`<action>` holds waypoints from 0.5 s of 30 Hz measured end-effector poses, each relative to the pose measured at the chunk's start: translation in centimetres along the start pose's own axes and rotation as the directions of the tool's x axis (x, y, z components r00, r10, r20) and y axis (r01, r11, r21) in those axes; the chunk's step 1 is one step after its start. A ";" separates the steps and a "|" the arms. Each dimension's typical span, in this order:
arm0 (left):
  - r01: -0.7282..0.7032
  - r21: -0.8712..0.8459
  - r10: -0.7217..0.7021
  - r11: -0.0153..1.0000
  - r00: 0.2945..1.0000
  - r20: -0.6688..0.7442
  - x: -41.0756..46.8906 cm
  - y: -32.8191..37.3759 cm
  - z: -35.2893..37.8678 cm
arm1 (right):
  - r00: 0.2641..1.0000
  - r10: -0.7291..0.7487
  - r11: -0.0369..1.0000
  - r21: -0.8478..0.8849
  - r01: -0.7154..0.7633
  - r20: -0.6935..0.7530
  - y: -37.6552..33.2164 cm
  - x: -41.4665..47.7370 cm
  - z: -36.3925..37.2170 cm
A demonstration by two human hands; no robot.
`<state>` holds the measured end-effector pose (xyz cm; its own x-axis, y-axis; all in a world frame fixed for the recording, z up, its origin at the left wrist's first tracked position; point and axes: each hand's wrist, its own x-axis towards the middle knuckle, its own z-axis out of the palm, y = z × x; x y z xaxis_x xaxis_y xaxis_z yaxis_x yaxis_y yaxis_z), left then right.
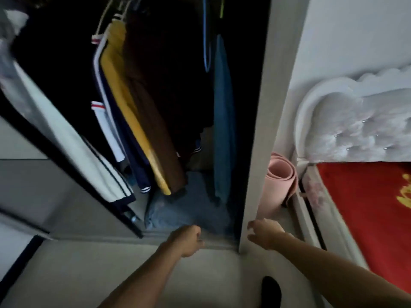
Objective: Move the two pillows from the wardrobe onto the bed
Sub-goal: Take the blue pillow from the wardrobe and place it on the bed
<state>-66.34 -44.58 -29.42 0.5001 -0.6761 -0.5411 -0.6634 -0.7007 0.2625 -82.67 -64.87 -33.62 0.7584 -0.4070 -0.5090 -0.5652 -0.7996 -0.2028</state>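
A grey-blue pillow (184, 207) lies on the dark floor of the open wardrobe (255, 130), under hanging clothes. I cannot make out a second pillow in the shadow. My left hand (189, 240) is at the wardrobe's bottom edge, just in front of the pillow, with its fingers curled and nothing visibly in them. Beside the wardrobe's right side panel, my right hand (264, 235) has its fingers spread and holds nothing. The bed (367, 207), covered in red with a gold pattern, is at the right.
Hanging clothes (138, 121) in yellow, brown, navy and white fill the wardrobe. A sliding door (55, 141) leans at the left. A rolled pink mat (281, 183) stands between wardrobe and bed. The white tufted headboard (355, 121) is at the upper right. A dark foot (271, 290) rests on the pale floor.
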 end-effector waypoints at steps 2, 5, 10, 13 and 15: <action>0.067 -0.037 -0.067 0.997 0.998 0.000 -2.2 -4.2 0.5 | 0.998 -0.054 0.997 -0.056 0.055 0.025 -4.7 0.4 1.1; 0.148 -0.099 -0.149 0.984 0.989 0.001 -4.4 -9.1 1.1 | 0.994 -0.103 0.989 -0.104 0.107 0.043 -10.1 1.7 1.8; 0.232 -0.142 -0.224 0.962 0.972 0.066 -5.3 -14.9 2.5 | 0.983 -0.158 0.978 -0.121 0.169 0.095 -14.9 5.6 3.9; 0.249 -0.134 -0.232 0.959 0.964 0.131 -3.7 -18.0 2.9 | 0.981 -0.130 0.987 -0.079 0.142 0.145 -16.1 8.7 5.9; 0.261 -0.118 -0.242 0.958 0.959 0.150 -1.3 -20.1 2.8 | 0.980 -0.102 0.992 -0.054 0.113 0.168 -16.6 11.5 7.3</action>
<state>-55.19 -29.01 -36.22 0.5562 -0.4441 -0.7024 -0.4396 -0.8745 0.2048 -66.92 -53.04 -42.17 0.7471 -0.2431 -0.6187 -0.4579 -0.8629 -0.2138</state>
